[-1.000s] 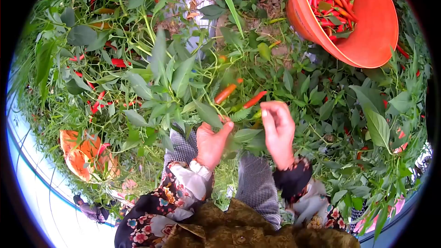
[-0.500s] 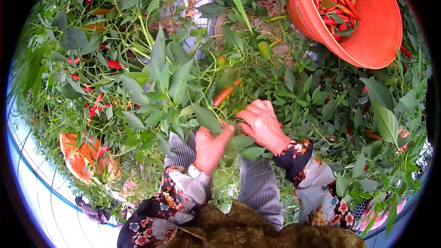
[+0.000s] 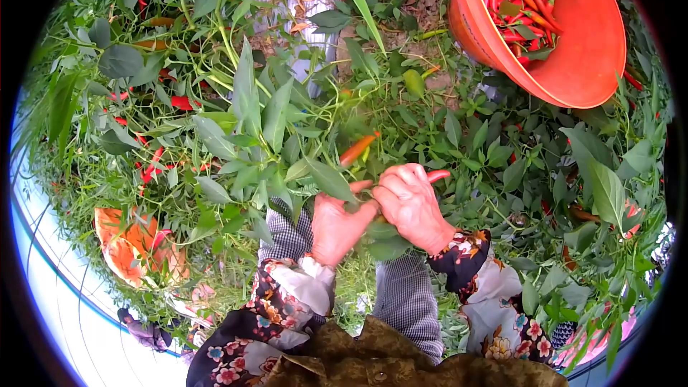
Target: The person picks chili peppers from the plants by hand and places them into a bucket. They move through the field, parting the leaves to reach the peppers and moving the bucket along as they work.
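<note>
My right hand point(image 3: 410, 204) is closed around a red chili pepper point(image 3: 438, 175), whose tip sticks out past the knuckles on the far side. Close against it, my left hand point(image 3: 340, 223) has its thumb and forefinger curled in among the leaves of a pepper plant point(image 3: 276, 118). What those fingers grip is hidden. A long leaf point(image 3: 331, 179) hangs over the left fingertips. Just beyond both hands, an orange chili pepper point(image 3: 357, 150) hangs on the plant, slightly blurred.
An orange-red bucket point(image 3: 588, 57) stands tilted at the upper right, with many picked red chilies point(image 3: 519, 0) inside. Dense pepper plants surround me, with red chilies point(image 3: 152, 166) at left. A crumpled orange bag point(image 3: 122, 244) lies lower left. Light plastic sheeting point(image 3: 312, 32) covers soil ahead.
A red chili tip now shows from my right hand, which has turned and closed into a fist. Both hands have come together, and the orange chili has shifted slightly right.
</note>
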`<state>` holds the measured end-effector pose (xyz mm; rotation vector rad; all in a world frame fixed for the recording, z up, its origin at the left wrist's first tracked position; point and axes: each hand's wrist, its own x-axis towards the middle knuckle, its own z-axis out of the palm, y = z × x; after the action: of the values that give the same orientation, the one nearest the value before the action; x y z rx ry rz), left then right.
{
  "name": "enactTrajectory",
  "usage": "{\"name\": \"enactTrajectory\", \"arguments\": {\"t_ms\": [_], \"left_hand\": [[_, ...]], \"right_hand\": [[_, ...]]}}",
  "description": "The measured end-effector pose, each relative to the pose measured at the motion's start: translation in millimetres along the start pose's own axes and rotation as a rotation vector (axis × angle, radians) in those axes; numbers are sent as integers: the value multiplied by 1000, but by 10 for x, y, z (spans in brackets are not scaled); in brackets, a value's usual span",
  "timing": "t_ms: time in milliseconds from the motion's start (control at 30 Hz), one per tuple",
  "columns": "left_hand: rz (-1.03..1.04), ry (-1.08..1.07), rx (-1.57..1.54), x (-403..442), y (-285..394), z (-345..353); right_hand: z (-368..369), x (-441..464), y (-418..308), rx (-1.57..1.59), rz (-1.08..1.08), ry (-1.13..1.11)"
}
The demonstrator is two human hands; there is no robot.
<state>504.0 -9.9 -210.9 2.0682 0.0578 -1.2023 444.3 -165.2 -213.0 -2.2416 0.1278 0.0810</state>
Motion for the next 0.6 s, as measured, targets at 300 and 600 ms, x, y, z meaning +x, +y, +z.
{"name": "enactTrajectory", "arguments": {"t_ms": [300,600], "left_hand": [[31,-16,131,4,-57,-57],[-102,14,8,-18,-153,34]], "right_hand": [[-59,40,156,-88,-117,-173],[-84,145,-132,-160,-74,-98]]}}
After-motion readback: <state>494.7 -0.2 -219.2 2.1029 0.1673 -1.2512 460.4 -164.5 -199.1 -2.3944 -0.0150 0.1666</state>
